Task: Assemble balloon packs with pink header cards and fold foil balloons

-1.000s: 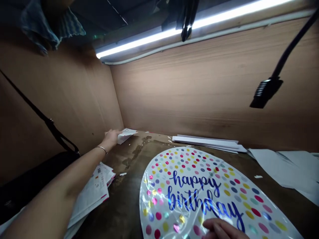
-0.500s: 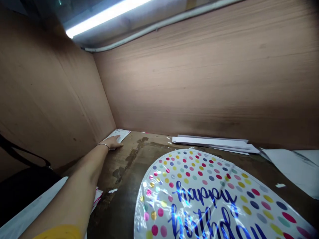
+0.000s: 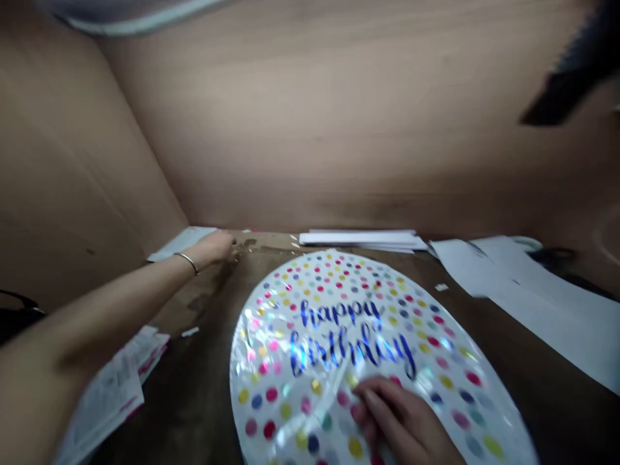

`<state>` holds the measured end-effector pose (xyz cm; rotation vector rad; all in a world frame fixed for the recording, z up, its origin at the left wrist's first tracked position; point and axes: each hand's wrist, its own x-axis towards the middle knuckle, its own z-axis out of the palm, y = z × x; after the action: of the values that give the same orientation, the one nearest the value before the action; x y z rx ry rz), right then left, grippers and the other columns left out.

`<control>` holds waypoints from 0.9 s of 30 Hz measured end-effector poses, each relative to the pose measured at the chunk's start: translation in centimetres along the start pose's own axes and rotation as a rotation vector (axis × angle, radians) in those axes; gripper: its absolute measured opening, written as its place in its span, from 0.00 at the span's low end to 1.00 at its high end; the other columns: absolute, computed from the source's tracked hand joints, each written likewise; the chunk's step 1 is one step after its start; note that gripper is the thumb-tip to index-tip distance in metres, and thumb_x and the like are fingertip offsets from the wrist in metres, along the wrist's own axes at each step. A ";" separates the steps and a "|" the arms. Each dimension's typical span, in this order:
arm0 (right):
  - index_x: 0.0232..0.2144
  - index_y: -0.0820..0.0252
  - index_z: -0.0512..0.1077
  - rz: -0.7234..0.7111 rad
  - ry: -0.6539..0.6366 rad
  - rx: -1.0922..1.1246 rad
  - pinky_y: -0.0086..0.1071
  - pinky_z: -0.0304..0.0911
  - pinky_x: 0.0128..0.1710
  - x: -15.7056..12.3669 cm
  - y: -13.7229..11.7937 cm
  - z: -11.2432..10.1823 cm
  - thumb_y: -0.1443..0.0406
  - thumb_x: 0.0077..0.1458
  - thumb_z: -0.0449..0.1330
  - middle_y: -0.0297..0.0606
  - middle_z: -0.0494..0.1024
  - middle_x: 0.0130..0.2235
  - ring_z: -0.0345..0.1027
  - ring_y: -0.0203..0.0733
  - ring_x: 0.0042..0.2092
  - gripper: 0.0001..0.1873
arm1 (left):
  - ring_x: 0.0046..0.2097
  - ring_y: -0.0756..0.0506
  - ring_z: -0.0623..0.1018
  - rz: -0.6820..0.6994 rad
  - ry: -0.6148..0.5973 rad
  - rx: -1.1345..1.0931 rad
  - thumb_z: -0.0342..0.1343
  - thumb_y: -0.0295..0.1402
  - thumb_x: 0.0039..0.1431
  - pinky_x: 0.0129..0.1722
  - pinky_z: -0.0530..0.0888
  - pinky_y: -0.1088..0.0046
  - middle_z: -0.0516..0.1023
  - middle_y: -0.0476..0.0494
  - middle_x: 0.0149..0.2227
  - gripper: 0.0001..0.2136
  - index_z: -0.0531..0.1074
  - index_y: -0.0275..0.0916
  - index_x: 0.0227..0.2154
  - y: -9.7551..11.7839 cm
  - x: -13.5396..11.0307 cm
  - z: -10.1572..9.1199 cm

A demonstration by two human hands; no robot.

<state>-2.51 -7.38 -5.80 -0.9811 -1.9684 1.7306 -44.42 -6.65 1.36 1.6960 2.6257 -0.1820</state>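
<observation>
A flat white foil balloon (image 3: 339, 323) with coloured dots and blue "happy birthday" lettering lies on the dark tabletop (image 3: 484, 361). My right hand (image 3: 402, 420) rests on its near part, fingers curled and pressed down on the foil. My left hand (image 3: 213, 247) reaches out to the far left corner, next to a white sheet (image 3: 181, 242) lying against the side wall. Its fingers are blurred and partly hidden, and I cannot tell whether they touch the sheet. A thin bracelet (image 3: 186, 261) circles that wrist.
Brown board walls (image 3: 339, 129) close in the back and left. A stack of white strips (image 3: 361, 239) lies along the back wall, large white sheets (image 3: 523, 290) at the right, printed papers (image 3: 116, 387) at the near left. A dark blurred object (image 3: 571, 84) hangs upper right.
The view has tilted down, and my right hand has come back into sight on the balloon. My left hand has drawn slightly back from the white sheet in the corner.
</observation>
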 end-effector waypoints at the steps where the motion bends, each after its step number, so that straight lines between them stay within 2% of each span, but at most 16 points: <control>1: 0.31 0.59 0.72 -0.025 -0.009 -0.002 0.31 0.66 0.28 -0.1 0.1 0.0 0.51 0.59 0.50 0.38 0.75 0.28 0.69 0.39 0.28 0.20 | 0.45 0.41 0.73 0.092 0.003 -0.021 0.49 0.33 0.60 0.47 0.67 0.63 0.75 0.37 0.42 0.10 0.72 0.36 0.39 3.2 -1.3 -0.4; 2: 0.33 0.60 0.71 -0.043 -0.014 -0.005 0.31 0.66 0.30 -0.2 0.1 -0.1 0.53 0.59 0.50 0.38 0.75 0.29 0.69 0.39 0.29 0.18 | 0.46 0.41 0.72 0.189 0.003 -0.050 0.47 0.33 0.61 0.48 0.66 0.64 0.74 0.39 0.43 0.10 0.72 0.38 0.39 6.6 -3.1 -0.7; 4: 0.36 0.61 0.70 -0.083 -0.012 -0.026 0.31 0.67 0.32 -0.4 0.1 -0.7 0.57 0.60 0.50 0.38 0.76 0.30 0.70 0.39 0.30 0.14 | 0.45 0.44 0.73 0.417 -0.039 -0.122 0.48 0.34 0.60 0.47 0.66 0.69 0.75 0.45 0.42 0.09 0.73 0.42 0.37 13.1 -8.3 -0.7; 5: 0.37 0.61 0.70 -0.106 0.000 -0.072 0.31 0.66 0.32 -0.6 0.1 -1.2 0.59 0.60 0.50 0.37 0.76 0.30 0.71 0.39 0.31 0.13 | 0.42 0.45 0.74 0.593 -0.067 -0.170 0.49 0.32 0.59 0.44 0.68 0.69 0.76 0.46 0.40 0.08 0.74 0.42 0.36 15.9 -11.5 -0.4; 7: 0.37 0.59 0.71 -0.158 0.065 -0.288 0.33 0.65 0.34 -1.4 0.0 -2.4 0.63 0.59 0.51 0.37 0.76 0.31 0.71 0.40 0.32 0.10 | 0.38 0.45 0.75 0.839 -0.166 -0.244 0.55 0.33 0.55 0.38 0.71 0.71 0.76 0.44 0.38 0.08 0.73 0.39 0.38 19.8 -17.7 0.7; 8: 0.37 0.59 0.71 -0.177 0.108 -0.432 0.34 0.64 0.35 -2.1 -0.1 -3.0 0.64 0.59 0.51 0.37 0.76 0.32 0.71 0.41 0.33 0.10 | 0.39 0.43 0.74 0.911 -0.161 -0.264 0.58 0.34 0.53 0.39 0.72 0.69 0.76 0.42 0.39 0.12 0.72 0.38 0.40 20.9 -20.4 1.5; 10: 0.35 0.58 0.73 -0.193 0.157 -0.672 0.36 0.63 0.37 -3.9 -0.1 -4.2 0.65 0.58 0.52 0.37 0.77 0.34 0.70 0.43 0.36 0.10 | 0.45 0.40 0.73 0.955 -0.060 -0.269 0.59 0.35 0.54 0.43 0.72 0.65 0.74 0.37 0.44 0.18 0.69 0.36 0.47 21.6 -24.2 3.6; 12: 0.36 0.56 0.73 -0.194 0.124 -0.744 0.35 0.63 0.38 -6.2 0.1 -5.0 0.65 0.59 0.51 0.37 0.77 0.36 0.70 0.43 0.37 0.10 | 0.47 0.39 0.72 0.975 0.063 -0.257 0.53 0.32 0.59 0.45 0.71 0.64 0.73 0.35 0.46 0.16 0.67 0.34 0.49 21.1 -26.2 5.5; 14: 0.39 0.54 0.73 -0.205 0.046 -0.704 0.33 0.63 0.39 -8.3 0.5 -5.3 0.64 0.60 0.51 0.35 0.76 0.38 0.69 0.41 0.39 0.11 | 0.44 0.41 0.73 1.000 0.130 -0.257 0.46 0.26 0.61 0.43 0.72 0.64 0.75 0.35 0.43 0.13 0.68 0.32 0.47 20.5 -26.9 6.7; 15: 0.40 0.54 0.72 -0.214 0.013 -0.678 0.33 0.63 0.41 -9.3 0.7 -5.4 0.64 0.61 0.51 0.35 0.76 0.40 0.69 0.40 0.41 0.11 | 0.41 0.42 0.74 0.994 0.133 -0.278 0.44 0.24 0.61 0.41 0.72 0.65 0.75 0.36 0.40 0.13 0.69 0.33 0.45 20.3 -27.0 6.9; 17: 0.42 0.53 0.71 -0.224 -0.036 -0.635 0.32 0.63 0.44 -10.7 0.9 -5.4 0.64 0.61 0.51 0.34 0.75 0.42 0.69 0.39 0.43 0.11 | 0.35 0.45 0.73 0.880 0.077 -0.394 0.43 0.24 0.61 0.35 0.72 0.69 0.75 0.40 0.35 0.11 0.72 0.35 0.38 20.5 -27.0 6.9; 21: 0.43 0.51 0.70 -0.255 -0.058 -0.559 0.31 0.63 0.45 -12.1 0.6 -5.1 0.64 0.62 0.50 0.34 0.75 0.43 0.68 0.38 0.44 0.11 | 0.31 0.49 0.72 0.404 -0.208 -0.864 0.56 0.30 0.54 0.30 0.68 0.75 0.73 0.48 0.28 0.05 0.69 0.37 0.25 21.1 -25.9 6.2; 24: 0.46 0.51 0.69 -0.338 0.042 -0.587 0.33 0.61 0.51 -12.2 0.6 -5.2 0.64 0.60 0.52 0.36 0.73 0.48 0.65 0.40 0.50 0.12 | 0.28 0.51 0.70 0.143 -0.398 -1.206 0.58 0.39 0.51 0.26 0.65 0.77 0.71 0.51 0.25 0.11 0.64 0.37 0.24 20.9 -24.4 6.0; 26: 0.52 0.53 0.66 -0.376 0.167 -0.651 0.37 0.58 0.55 -11.5 0.7 -5.5 0.62 0.59 0.55 0.39 0.70 0.53 0.62 0.43 0.54 0.18 | 0.26 0.52 0.67 0.102 -0.442 -1.352 0.56 0.41 0.53 0.25 0.63 0.78 0.69 0.53 0.24 0.13 0.62 0.38 0.26 20.6 -23.6 5.9; 27: 0.55 0.55 0.63 -0.371 0.219 -0.685 0.40 0.56 0.56 -11.0 0.7 -5.7 0.61 0.57 0.56 0.41 0.68 0.55 0.60 0.45 0.56 0.22 | 0.25 0.52 0.67 0.105 -0.427 -1.383 0.56 0.42 0.54 0.24 0.62 0.79 0.68 0.53 0.24 0.13 0.62 0.38 0.27 20.6 -23.3 5.7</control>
<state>9.11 -10.78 -3.30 -0.8660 -2.4385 0.7215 -16.41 -20.00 -4.56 1.0356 1.5324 0.9172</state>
